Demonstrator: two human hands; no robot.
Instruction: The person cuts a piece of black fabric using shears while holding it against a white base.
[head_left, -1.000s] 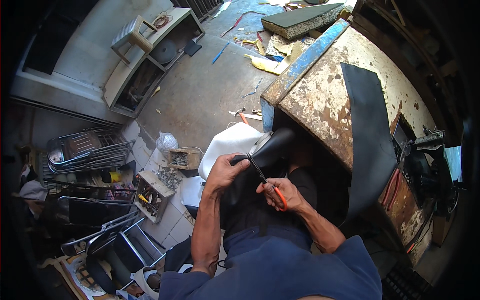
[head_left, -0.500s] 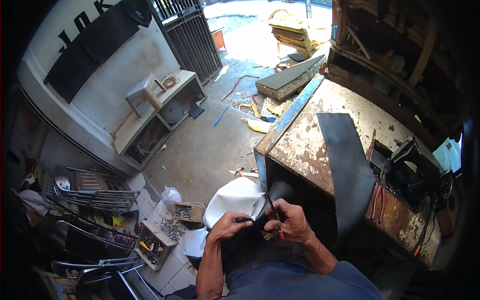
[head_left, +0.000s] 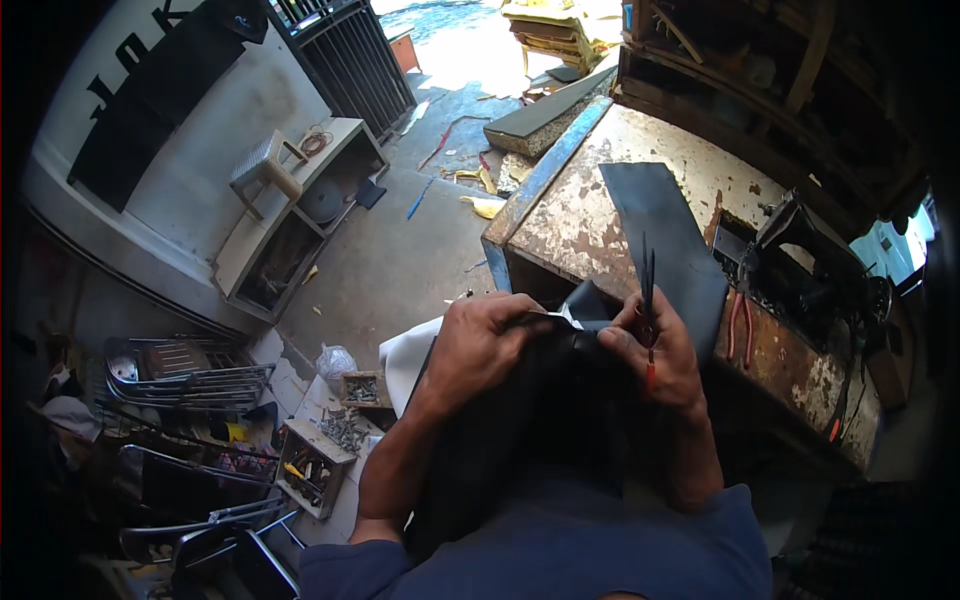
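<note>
My left hand is closed on the edge of black upholstery material, which hangs over my lap. My right hand holds orange-handled scissors with the dark blades pointing up, and its thumb lies on the same black material. A small pale piece shows at the material's edge between the hands. A white padded piece lies beside and behind the black material, partly hidden by it.
A worn wooden bench on the right carries a dark strip, red-handled pliers and metal parts. Folded chairs, a tool box and a bin of hardware lie left. A low shelf stands by the wall.
Both hands have risen and moved apart, stretching up the black material's edge. The scissors have swung from lying across the material to pointing upward. The view has tilted up toward the doorway.
</note>
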